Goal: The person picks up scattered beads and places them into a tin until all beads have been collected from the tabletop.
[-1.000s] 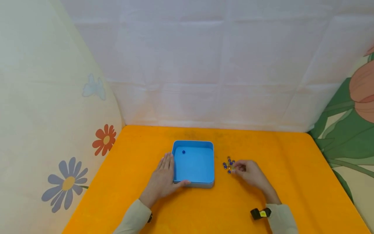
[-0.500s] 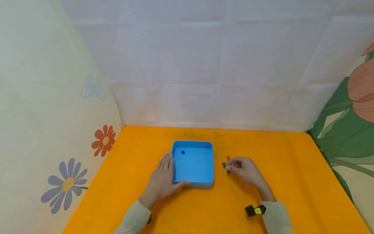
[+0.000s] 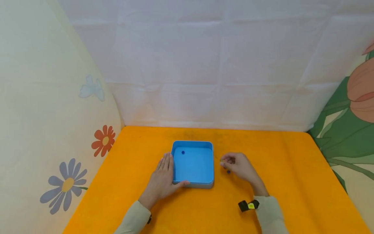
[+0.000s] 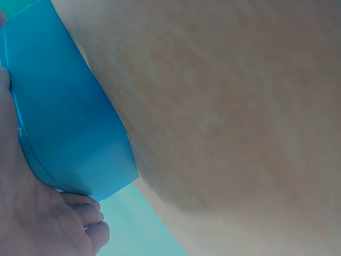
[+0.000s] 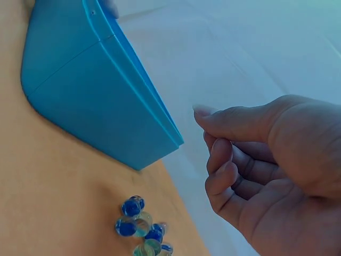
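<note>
My left hand (image 3: 162,183) rests against a blue square box (image 3: 193,165), its straight fingers along the left wall and its thumb at the front edge. In the left wrist view the box wall (image 4: 69,117) shows beside that hand. One dark blue marble (image 3: 183,152) lies inside the box, near its back left. My right hand (image 3: 240,165) is raised just right of the box, thumb and index finger pinching a small yellowish marble (image 3: 221,160). The right wrist view hides that marble behind the thumb. Several blue and clear marbles (image 5: 126,226) lie on the table below the right hand.
An orange cloth covers the table (image 3: 193,211). A white sheet (image 3: 175,65) hangs behind it. Flower-printed cloths stand at the left (image 3: 67,130) and right (image 3: 362,130). A black wrist device (image 3: 248,205) is strapped on at the right sleeve.
My right hand has moved left and up from the marble cluster toward the box, with a marble in its fingertips. The left hand and the box have stayed in place.
</note>
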Demonstrator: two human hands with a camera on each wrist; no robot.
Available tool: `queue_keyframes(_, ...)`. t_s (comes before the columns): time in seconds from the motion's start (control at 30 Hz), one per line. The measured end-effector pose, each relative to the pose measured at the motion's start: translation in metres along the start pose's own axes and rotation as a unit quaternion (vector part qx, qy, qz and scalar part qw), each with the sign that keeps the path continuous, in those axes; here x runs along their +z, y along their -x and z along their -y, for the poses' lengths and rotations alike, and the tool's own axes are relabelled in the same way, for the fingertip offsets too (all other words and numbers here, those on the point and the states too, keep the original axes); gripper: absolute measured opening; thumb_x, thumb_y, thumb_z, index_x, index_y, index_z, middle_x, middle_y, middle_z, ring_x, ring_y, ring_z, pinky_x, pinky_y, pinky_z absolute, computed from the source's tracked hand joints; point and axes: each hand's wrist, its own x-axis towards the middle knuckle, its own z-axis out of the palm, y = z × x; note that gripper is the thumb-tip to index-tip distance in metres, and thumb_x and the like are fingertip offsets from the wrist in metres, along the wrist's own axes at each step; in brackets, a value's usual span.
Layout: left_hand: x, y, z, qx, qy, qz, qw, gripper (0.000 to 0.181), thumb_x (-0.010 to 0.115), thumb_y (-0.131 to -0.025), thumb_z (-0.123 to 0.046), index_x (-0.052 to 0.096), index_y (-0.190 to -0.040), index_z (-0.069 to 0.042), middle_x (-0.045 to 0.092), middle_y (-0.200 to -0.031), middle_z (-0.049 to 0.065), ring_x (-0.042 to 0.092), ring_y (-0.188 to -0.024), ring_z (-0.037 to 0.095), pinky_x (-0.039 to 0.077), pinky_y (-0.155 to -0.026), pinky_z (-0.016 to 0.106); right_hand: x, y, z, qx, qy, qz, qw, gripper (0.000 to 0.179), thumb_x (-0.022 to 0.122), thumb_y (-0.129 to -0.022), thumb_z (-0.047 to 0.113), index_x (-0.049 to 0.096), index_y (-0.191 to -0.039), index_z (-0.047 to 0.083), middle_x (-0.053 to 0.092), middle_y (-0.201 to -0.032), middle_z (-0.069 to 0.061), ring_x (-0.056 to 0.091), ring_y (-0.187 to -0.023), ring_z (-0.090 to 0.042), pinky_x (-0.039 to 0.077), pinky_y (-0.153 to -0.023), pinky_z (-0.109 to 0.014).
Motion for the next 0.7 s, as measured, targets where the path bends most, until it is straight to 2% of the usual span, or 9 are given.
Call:
queue_keyframes(0.3,0.000,0.001,0.001,0.000,-0.002,0.002,1.0000,0.132,0.044,-0.083,-0.095,0.018,-0.166,0.005,0.018,-0.175,0.024,0.022,-0.164,0.040,0.026,-0.133,0.053,0.003,-0.009,0.011,0.001,0.018,0.011,0.9998,0.020,0.073,-0.100,0.019,0.076,-0.113,0.004,0.075,-0.095,-0.011,0.063,-0.076,-0.019,0.055,-0.063,-0.025)
queue_keyframes(0.47,0.000,0.002,0.001,0.002,0.004,-0.004,1.0000,0.131,0.046,-0.084,-0.094,0.019,-0.165,0.005,0.020,-0.174,0.026,0.023,-0.163,0.040,0.027,-0.132,0.054,0.007,-0.014,0.013,-0.005,0.019,0.017,0.9997,0.022,0.073,-0.100,0.018,0.075,-0.115,0.002,0.074,-0.096,-0.014,0.062,-0.073,-0.019,0.055,-0.062,-0.027)
queue_keyframes(0.7,0.000,0.001,0.001,0.002,-0.005,-0.001,1.0000,0.133,0.044,-0.083,-0.095,0.018,-0.166,0.005,0.018,-0.175,0.025,0.023,-0.163,0.040,0.027,-0.132,0.054,0.009,-0.021,0.021,-0.011,0.020,0.012,0.9997,0.020,0.074,-0.100,0.021,0.076,-0.114,0.007,0.074,-0.095,-0.009,0.061,-0.075,-0.018,0.055,-0.066,-0.027)
